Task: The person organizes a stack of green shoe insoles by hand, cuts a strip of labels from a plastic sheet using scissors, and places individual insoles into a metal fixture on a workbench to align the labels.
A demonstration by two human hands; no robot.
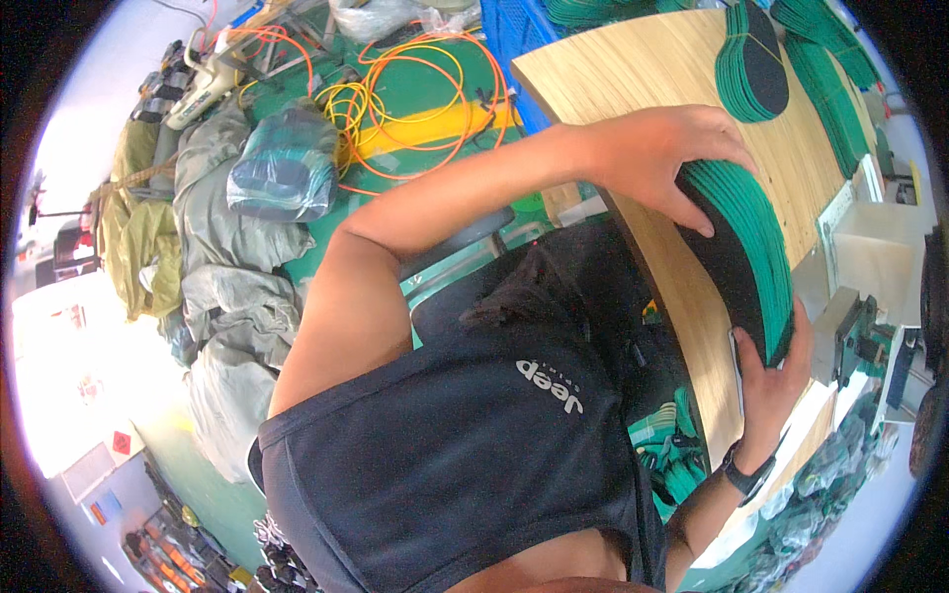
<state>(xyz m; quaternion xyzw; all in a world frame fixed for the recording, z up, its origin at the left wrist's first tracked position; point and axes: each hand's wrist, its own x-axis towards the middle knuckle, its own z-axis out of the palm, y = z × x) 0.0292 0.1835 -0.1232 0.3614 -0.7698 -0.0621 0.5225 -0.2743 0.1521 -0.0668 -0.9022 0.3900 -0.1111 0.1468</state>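
Observation:
A thick, curved stack of black-and-green shoe insoles is held on edge above the wooden tabletop, its black face toward me and its green layers fanned along the far side. My left hand grips the upper end, with the thumb on the black face and fingers curled over the top. At the lower end, my right hand is closed around the insoles, with a dark watch on its wrist. A second insole stack lies on the tabletop beyond my left hand.
More green insoles lie along the table's far side. A metal fixture stands right of my right hand. Left of the table are a blue crate, coiled orange and yellow hoses, a plastic-wrapped bundle and grey cloth covers.

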